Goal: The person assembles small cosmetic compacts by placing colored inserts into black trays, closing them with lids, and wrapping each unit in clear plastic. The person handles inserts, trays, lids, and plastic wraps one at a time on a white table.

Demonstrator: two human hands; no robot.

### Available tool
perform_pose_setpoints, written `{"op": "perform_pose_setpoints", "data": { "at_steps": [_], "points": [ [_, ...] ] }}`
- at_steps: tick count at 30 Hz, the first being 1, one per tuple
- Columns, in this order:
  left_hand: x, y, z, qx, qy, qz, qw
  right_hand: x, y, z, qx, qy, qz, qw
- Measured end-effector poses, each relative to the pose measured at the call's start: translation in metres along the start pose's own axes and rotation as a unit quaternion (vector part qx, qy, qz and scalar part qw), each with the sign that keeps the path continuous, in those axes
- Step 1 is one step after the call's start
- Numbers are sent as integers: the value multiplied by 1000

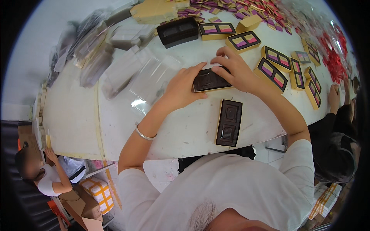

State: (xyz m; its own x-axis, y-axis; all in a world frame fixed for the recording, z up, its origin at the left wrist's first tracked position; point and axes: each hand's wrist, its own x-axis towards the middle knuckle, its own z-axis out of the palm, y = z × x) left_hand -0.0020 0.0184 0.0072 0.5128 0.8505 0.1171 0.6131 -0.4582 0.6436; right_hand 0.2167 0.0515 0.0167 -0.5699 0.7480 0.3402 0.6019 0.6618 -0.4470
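A shallow gold box with a dark brown two-compartment tray lies in front of me on the table. My left hand is closed round its left end, thumb along the far side and fingers at the near side. My right hand bends over the right end, its thumb pressing on the tray and the other fingers curled above the far edge. Nearer to me lies a second gold box with a dark tray, with no coloured pieces in it.
Filled boxes with purple, pink and gold pieces stand to the right. A stack of dark trays and heaped small packets lie at the back. Clear plastic covers sit left. Co-workers are at both sides.
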Motion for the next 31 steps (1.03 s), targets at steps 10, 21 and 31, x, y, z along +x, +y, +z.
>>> {"op": "perform_pose_setpoints", "data": {
  "at_steps": [10, 21, 31],
  "points": [
    [5, -7, -6, -76, -51, 2, 996, -37, 8, -43, -150, -102, -201, 963],
    [6, -2, -6, -70, -39, -9, 997, -28, -4, -34, 182, -31, 161, 970],
    [4, -5, 0, -36, -24, 2, 999, -16, 9, -23, 156, -107, 247, 950]
  ]
}}
